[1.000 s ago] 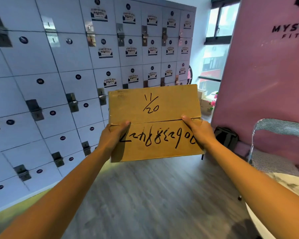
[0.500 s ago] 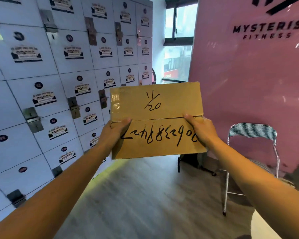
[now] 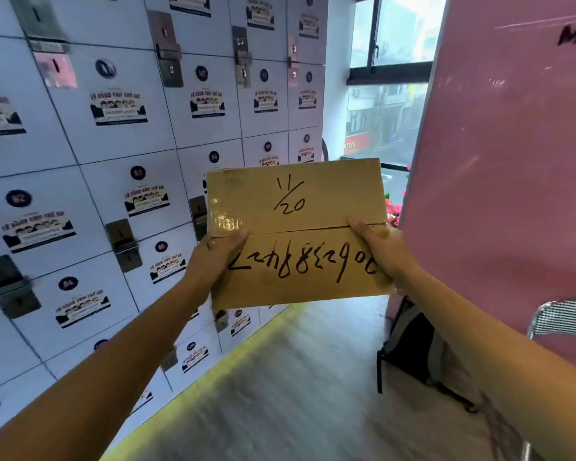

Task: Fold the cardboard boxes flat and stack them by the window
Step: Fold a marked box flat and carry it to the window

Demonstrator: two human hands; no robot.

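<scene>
Head view shows the left hand [image 3: 213,257] and the right hand [image 3: 384,249] gripping a brown cardboard box [image 3: 296,232] by its two side edges, thumbs curled onto the top face near the middle seam while the other fingers are hidden behind it. It is held out in the air at arm's length, closed flaps up, with black handwriting across both. Beyond it are a wall of grey lockers [image 3: 113,161], the window [image 3: 386,88], a pink wall [image 3: 512,161], a dark backpack [image 3: 409,347] on the floor and a folding chair [image 3: 562,319].
</scene>
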